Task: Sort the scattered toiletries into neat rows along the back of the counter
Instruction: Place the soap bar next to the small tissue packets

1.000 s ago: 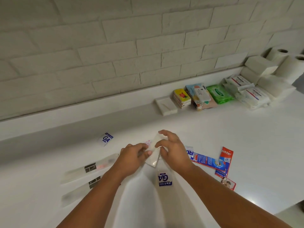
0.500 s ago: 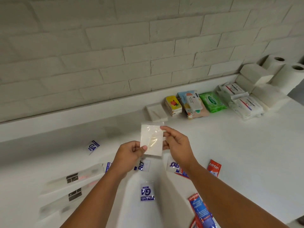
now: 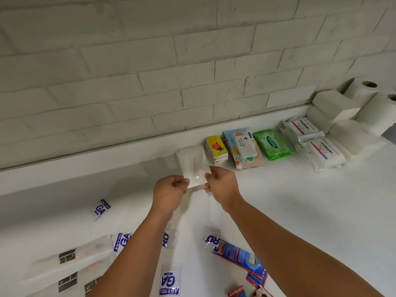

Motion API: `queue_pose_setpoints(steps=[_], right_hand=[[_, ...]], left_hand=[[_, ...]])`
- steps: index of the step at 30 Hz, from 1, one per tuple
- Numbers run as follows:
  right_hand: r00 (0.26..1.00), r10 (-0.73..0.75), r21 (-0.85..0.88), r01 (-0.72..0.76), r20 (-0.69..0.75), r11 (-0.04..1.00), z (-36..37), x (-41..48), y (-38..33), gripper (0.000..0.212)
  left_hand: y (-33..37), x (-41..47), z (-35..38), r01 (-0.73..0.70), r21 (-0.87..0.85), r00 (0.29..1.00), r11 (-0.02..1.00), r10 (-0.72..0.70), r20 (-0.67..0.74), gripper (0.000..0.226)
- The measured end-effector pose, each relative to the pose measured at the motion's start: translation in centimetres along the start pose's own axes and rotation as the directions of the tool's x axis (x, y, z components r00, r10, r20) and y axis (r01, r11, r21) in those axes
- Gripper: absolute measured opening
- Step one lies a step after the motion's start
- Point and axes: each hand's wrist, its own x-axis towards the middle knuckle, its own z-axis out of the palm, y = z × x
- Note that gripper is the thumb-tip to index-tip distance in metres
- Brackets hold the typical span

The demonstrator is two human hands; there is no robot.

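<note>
Both hands hold one clear white packet (image 3: 196, 171) by its near corners, out toward the back of the counter. My left hand (image 3: 171, 187) pinches its left corner and my right hand (image 3: 220, 182) pinches its right corner. The packet hangs over a white pack (image 3: 186, 156) at the left end of the back row. That row runs right with a yellow pack stack (image 3: 216, 147), a blue-and-pink wipes pack (image 3: 242, 146), a green wipes pack (image 3: 273, 144) and white soap packs (image 3: 317, 146). Blue-and-white sachets (image 3: 101, 207) and toothpaste tubes (image 3: 237, 255) lie scattered near me.
Clear toothbrush sleeves (image 3: 72, 256) lie at the near left. Folded tissue blocks (image 3: 334, 107) and paper rolls (image 3: 364, 92) stand at the back right corner. A raised white ledge (image 3: 85, 159) runs along the brick wall. The counter's right edge (image 3: 392, 133) drops off.
Both hands have carried the clear packet away from me and to the right, up to the white pack at the row's left end. My view has tilted along with them.
</note>
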Motion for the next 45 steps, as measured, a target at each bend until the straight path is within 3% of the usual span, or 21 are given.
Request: queue_pose_setpoints(steps=[3,8,17,25,29,38,41,45], right_hand=[[1.000,-0.020,-0.126,0.019,-0.003,0.992,0.3,2.7,0.6,0.039],[0.996,0.047,-0.374,-0.014,0.078,0.927,0.4,5.0,0.9,0.045],[0.971,0.151,-0.448,-0.053,0.187,0.893,1.1,7.3,0.9,0.048],[0.977,0.137,-0.412,-0.059,0.161,0.909,1.4,8.4,1.1,0.008],[0.977,0.104,-0.431,-0.013,0.187,0.902,1.2,7.9,0.6,0.009],[0.973,0.110,-0.495,0.006,0.205,0.869,-0.1,5.1,-0.1,0.026],[0.982,0.064,-0.509,0.037,0.179,0.860,-0.3,2.8,-0.3,0.039],[0.986,-0.029,-0.525,0.111,0.162,0.844,-0.1,-0.6,-0.5,0.055]], left_hand=[[0.2,2.5,1.0,0.031,0.035,0.999,0.999,-0.030,-0.036,0.026],[0.1,6.9,2.1,0.109,0.070,0.992,0.992,-0.104,-0.070,0.023],[-0.2,9.5,3.0,0.155,0.268,0.983,0.951,-0.121,-0.141,0.029],[-0.6,9.8,3.5,0.140,0.306,0.983,0.942,-0.096,-0.155,0.023],[-0.5,9.5,3.5,0.138,0.338,0.984,0.931,-0.089,-0.155,0.024],[0.9,6.4,2.1,-0.005,0.339,0.989,0.941,0.054,-0.136,0.021],[1.2,3.9,0.7,-0.096,0.357,0.987,0.929,0.134,-0.084,0.010],[0.6,0.3,-1.4,-0.192,0.343,0.973,0.920,0.224,-0.057,0.013]])
